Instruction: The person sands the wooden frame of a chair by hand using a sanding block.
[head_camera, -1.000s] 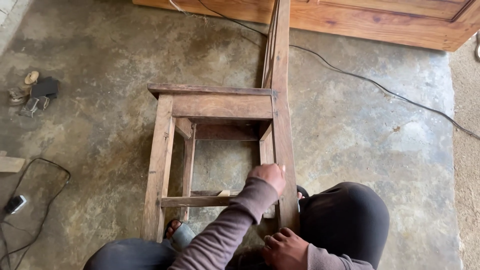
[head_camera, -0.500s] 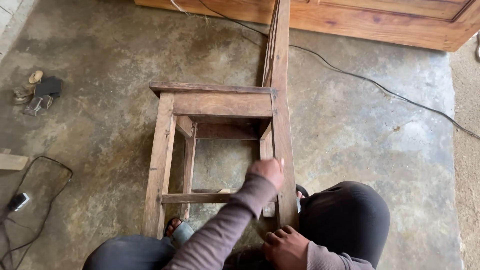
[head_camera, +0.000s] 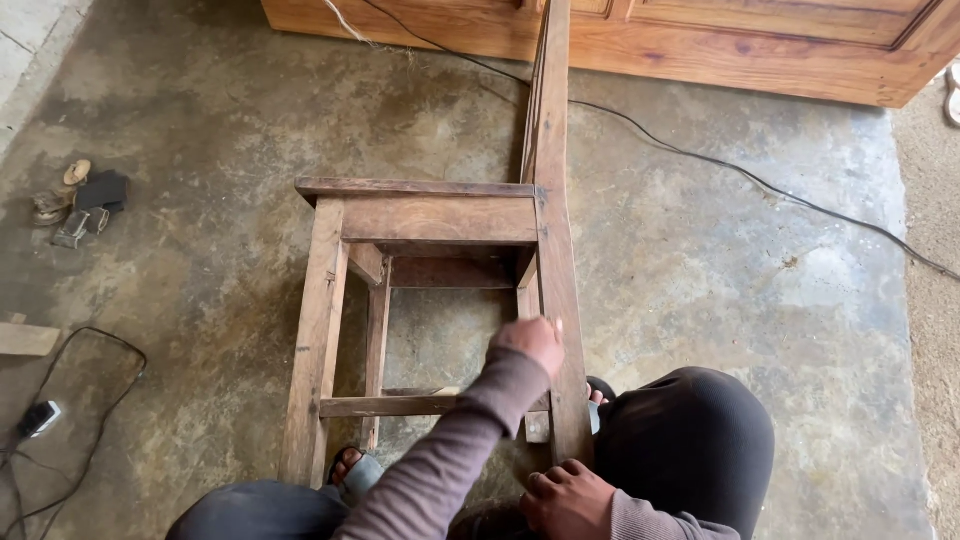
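Note:
A bare wooden chair frame (head_camera: 430, 220) lies on its side on the concrete floor, its long back post (head_camera: 553, 150) running away from me. My left hand (head_camera: 532, 345) reaches across from the lower left in a grey-brown sleeve. Its fingers are closed against the near part of that post (head_camera: 562, 300). My right hand (head_camera: 568, 497) sits low at the post's foot, knuckles up and fingers curled. What they hold is hidden. My knees in dark trousers (head_camera: 690, 440) flank the frame, and a sandalled foot (head_camera: 352, 468) shows under the lower rung (head_camera: 385, 406).
A large wooden panel (head_camera: 720, 40) lies across the far edge. A black cable (head_camera: 760, 185) runs over the floor to the right. Small tools and a dark block (head_camera: 85, 200) lie at the left, with a plug and cord (head_camera: 40, 418) and a wood offcut (head_camera: 25, 340) nearer.
My left hand has slid slightly farther up the post. The right hand and the chair frame have stayed where they were.

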